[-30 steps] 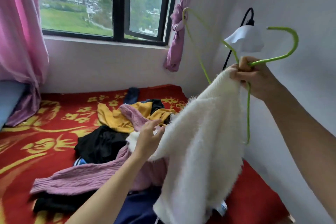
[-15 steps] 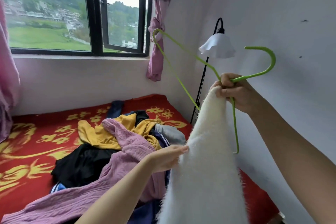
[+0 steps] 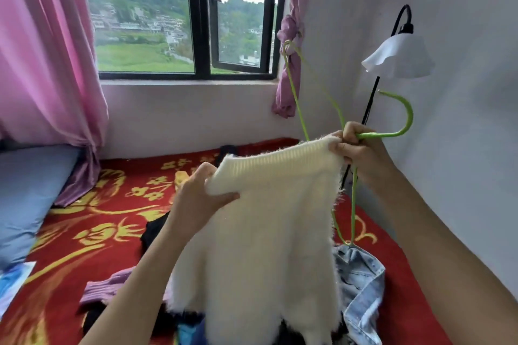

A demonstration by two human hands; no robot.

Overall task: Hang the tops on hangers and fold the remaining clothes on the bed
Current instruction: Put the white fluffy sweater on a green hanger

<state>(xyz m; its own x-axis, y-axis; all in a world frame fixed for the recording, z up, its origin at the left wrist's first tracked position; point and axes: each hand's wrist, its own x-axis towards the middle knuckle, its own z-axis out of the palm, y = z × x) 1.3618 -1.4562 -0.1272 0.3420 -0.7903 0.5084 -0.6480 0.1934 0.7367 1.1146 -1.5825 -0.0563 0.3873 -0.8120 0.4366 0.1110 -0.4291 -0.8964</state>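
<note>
A fluffy white top (image 3: 269,232) hangs in front of me, stretched between both hands by its ribbed hem. My left hand (image 3: 196,199) pinches the hem's left corner. My right hand (image 3: 358,148) grips the hem's right end together with the neck of a green wire hanger (image 3: 403,126). The hanger's hook curves to the right, and its thin frame reaches up toward the curtain and down behind the top. Other clothes lie on the red bed (image 3: 112,204) below: a purple knit (image 3: 103,288), a denim piece (image 3: 361,280) and dark garments, mostly hidden by the top.
A white wall stands close on the right, with a black floor lamp and its white shade (image 3: 398,56) beside the hanger. Pink curtains (image 3: 47,64) frame the window. A blue pillow (image 3: 25,193) lies at the bed's left side.
My left hand rose and took the top's ribbed hem, spreading it toward the right hand. The view swung left and down, and the hanger now sits lower in the frame.
</note>
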